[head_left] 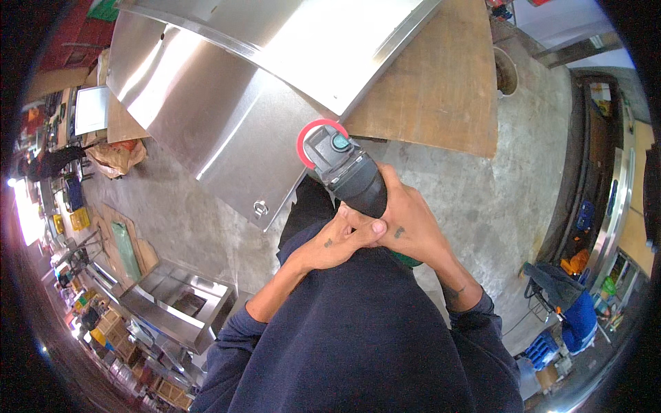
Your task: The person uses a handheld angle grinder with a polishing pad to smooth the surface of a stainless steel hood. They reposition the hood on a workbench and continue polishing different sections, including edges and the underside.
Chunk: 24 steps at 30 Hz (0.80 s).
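Both left hand [341, 242] and right hand [411, 215] clasp the tool [354, 180] near the steel [237, 148]; likely positioning it; next move calls for steady grip.

The counter [441, 96] had a flat brown wooden top. A big shiny metal sheet [227, 127] lay on it, and one corner poked out past the wood, over the floor [186, 186]. A second metal piece [310, 51], with a raised edge, lay on top of that sheet. The floor was hard and grey, with pale patches. A round tub [506, 72] stood on it, near the counter's right side. At the left lay a flat brown piece [144, 252] with a long green thing [124, 249] on it.
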### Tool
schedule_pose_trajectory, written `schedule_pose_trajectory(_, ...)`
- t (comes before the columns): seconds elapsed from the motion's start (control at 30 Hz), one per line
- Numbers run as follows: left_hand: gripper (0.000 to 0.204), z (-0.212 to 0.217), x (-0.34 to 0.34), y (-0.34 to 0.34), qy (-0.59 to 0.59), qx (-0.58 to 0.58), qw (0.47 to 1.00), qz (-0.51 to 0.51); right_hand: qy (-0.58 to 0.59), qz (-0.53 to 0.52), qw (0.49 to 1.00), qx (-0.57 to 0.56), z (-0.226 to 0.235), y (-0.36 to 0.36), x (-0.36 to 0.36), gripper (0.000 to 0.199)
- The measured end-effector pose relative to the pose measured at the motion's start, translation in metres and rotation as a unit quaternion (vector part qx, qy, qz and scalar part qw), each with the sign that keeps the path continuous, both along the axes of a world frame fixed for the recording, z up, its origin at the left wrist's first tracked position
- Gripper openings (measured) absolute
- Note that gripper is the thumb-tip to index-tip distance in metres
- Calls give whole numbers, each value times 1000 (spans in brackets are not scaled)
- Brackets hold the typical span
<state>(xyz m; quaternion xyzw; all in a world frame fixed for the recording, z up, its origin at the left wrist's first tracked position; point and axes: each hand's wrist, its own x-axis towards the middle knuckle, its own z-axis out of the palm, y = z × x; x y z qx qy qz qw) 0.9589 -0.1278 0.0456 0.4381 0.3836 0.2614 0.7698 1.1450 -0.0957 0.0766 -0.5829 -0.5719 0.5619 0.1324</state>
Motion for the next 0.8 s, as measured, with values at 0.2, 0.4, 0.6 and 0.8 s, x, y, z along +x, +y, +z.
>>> schedule_pose_trajectory(0.2,65,-9,-5,9,-5,-79,993,-90,35,0,999,-2,-3,4,6,85)
schedule_pose_trajectory(0.4,74,-5,5,7,-33,-80,996,-26,11,7,1000,-3,-2,8,9,86)
schedule_pose_trajectory(0.6,59,-3,6,7,-34,-82,996,-31,12,6,1000,4,0,6,13,86)
schedule_pose_trajectory(0.8,47,3,11,5,-50,-22,998,-15,15,6,1000,25,7,4,14,87)
